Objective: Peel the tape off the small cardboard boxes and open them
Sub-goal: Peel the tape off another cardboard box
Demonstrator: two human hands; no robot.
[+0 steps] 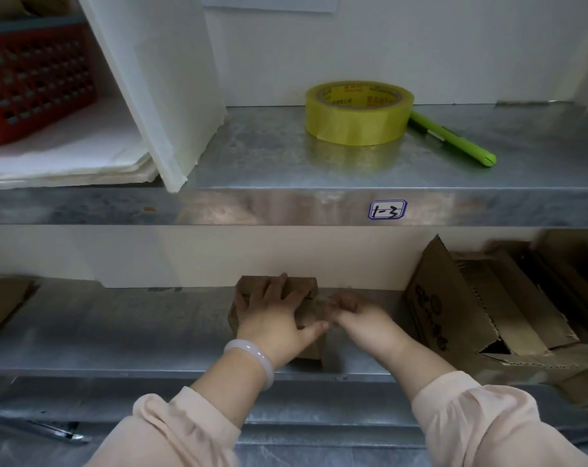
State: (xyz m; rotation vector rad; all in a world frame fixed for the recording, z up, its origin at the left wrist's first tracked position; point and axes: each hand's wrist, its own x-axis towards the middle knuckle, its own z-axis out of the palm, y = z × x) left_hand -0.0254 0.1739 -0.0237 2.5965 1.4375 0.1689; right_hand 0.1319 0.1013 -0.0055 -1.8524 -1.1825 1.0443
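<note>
A small brown cardboard box (301, 286) stands on the lower metal shelf (117, 332), in the middle of the head view. My left hand (272, 315) lies on top of it, fingers spread over the lid and thumb curled around the near edge, holding it down. My right hand (360, 320) is at the box's right side, its fingertips pinching a strip of clear tape (319, 306) on the box. The tape is blurred and hard to make out.
A yellow tape roll (358, 112) and a green pen-like tool (454, 138) lie on the upper shelf (252, 153). Opened, flattened cardboard boxes (488, 305) pile at the lower right. A red basket (33, 82) sits upper left beside white foam boards (158, 79).
</note>
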